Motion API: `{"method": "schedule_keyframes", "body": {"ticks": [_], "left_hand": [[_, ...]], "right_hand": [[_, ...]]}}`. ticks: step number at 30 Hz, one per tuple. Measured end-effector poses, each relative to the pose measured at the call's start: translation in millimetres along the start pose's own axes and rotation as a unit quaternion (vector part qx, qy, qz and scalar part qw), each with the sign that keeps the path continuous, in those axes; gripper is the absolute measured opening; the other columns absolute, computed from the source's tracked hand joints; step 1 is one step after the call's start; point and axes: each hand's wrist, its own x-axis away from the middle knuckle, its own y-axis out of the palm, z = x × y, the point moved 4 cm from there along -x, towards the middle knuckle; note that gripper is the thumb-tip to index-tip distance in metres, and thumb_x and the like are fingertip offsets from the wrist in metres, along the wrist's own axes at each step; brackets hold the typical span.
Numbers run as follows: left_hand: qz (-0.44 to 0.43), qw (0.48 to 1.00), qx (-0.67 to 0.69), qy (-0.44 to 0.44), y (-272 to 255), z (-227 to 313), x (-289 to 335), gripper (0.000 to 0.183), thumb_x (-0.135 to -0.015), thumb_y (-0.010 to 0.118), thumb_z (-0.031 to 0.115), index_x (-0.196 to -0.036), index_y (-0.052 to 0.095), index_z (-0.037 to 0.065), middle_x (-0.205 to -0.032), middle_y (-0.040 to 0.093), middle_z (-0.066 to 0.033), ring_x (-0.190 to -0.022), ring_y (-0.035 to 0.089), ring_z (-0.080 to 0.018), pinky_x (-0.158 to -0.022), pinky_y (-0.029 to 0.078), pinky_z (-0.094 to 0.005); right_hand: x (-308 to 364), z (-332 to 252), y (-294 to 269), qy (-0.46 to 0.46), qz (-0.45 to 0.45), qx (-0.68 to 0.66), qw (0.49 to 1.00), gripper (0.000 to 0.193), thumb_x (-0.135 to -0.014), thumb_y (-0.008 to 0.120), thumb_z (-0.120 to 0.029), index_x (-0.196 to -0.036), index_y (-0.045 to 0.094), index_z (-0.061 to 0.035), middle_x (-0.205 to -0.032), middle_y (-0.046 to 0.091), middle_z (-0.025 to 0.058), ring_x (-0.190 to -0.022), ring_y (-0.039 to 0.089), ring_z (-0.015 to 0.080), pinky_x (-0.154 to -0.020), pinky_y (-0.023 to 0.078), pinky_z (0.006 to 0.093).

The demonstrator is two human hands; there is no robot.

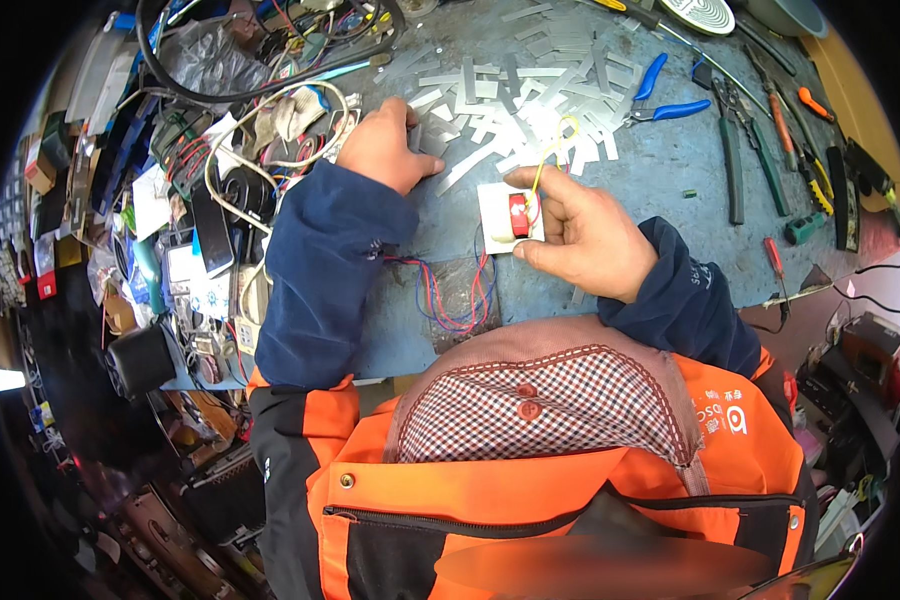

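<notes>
Between the thumb and fingers of my right hand (600, 240) is a small white square plate (495, 200). A red block-shaped part (519, 216) sits on the plate's face, and a thin yellow wire (543, 165) loops up from it. My left hand (382, 148) rests on the bench at the left edge of a heap of flat silvery metal strips (535, 100). Its thumb is spread away from the curled fingers, beside a few short pieces; the fingertips are partly hidden. Thin red and blue wires (455, 315) lie below the plate, near the bench edge.
Blue-handled pliers (670, 108), green-handled cutters (735, 150) and other hand tools lie on the right. Tangled cables (270, 165), a dark phone (211, 228) and mixed clutter crowd the left. A red-handled screwdriver (774, 258) lies by the bench's (630, 180) near right edge.
</notes>
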Motion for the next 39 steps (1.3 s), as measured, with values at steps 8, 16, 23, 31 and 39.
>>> {"method": "schedule_keyframes", "body": {"ticks": [8,16,23,31,39], "left_hand": [[0.015,0.996,0.083,-0.015,-5.8,-7.7,6.5,0.041,-0.084,0.085,0.031,-0.105,0.072,-0.003,-0.093,0.075,-0.0243,-0.087,0.074,-0.0380,-0.080,0.056,-0.0470],[0.190,0.927,0.324,-0.009,-34.0,-29.6,23.9,0.029,-0.094,0.071,0.019,-0.110,0.077,-0.005,-0.086,0.075,-0.0065,-0.078,0.065,-0.0124,-0.073,0.052,-0.0308],[0.056,0.856,0.513,-0.028,-11.9,-13.2,68.8,0.029,-0.102,0.070,0.010,-0.128,0.066,-0.001,-0.086,0.072,-0.0029,-0.072,0.066,-0.0091,-0.061,0.053,-0.0254],[-0.183,0.822,0.539,0.004,39.1,17.9,71.4,0.032,-0.103,0.068,0.007,-0.133,0.062,-0.002,-0.074,0.065,-0.0007,-0.060,0.064,-0.0070,-0.052,0.050,-0.0228],[-0.141,0.875,0.462,0.041,42.2,28.5,68.6,0.039,-0.103,0.070,0.010,-0.138,0.053,0.004,-0.071,0.059,-0.0004,-0.056,0.059,-0.0077,-0.049,0.047,-0.0247]], "right_hand": [[0.1,3.2,1.4,-0.004,0.002,0.004,1.000,0.065,-0.083,0.078,-0.013,-0.144,0.057,-0.0051,-0.063,0.054,0.0059,-0.057,0.056,0.0190,-0.056,0.044,0.0367],[0.2,5.1,4.6,0.024,0.010,-0.030,0.999,0.068,-0.085,0.082,-0.009,-0.147,0.056,-0.0038,-0.064,0.052,-0.0012,-0.059,0.049,0.0089,-0.057,0.041,0.0289],[1.5,-3.1,5.3,0.068,0.009,-0.085,0.994,0.067,-0.088,0.079,0.004,-0.149,0.051,0.0001,-0.082,0.064,-0.0026,-0.072,0.054,0.0022,-0.064,0.044,0.0216],[2.4,-17.3,8.0,0.111,0.005,-0.108,0.988,0.073,-0.090,0.074,0.015,-0.154,0.042,0.0033,-0.116,0.074,0.0109,-0.102,0.069,0.0092,-0.088,0.056,0.0242],[3.0,-17.1,6.8,0.100,-0.012,-0.080,0.992,0.070,-0.094,0.071,0.012,-0.156,0.041,0.0021,-0.111,0.073,0.0087,-0.096,0.067,0.0073,-0.084,0.053,0.0230]]}}
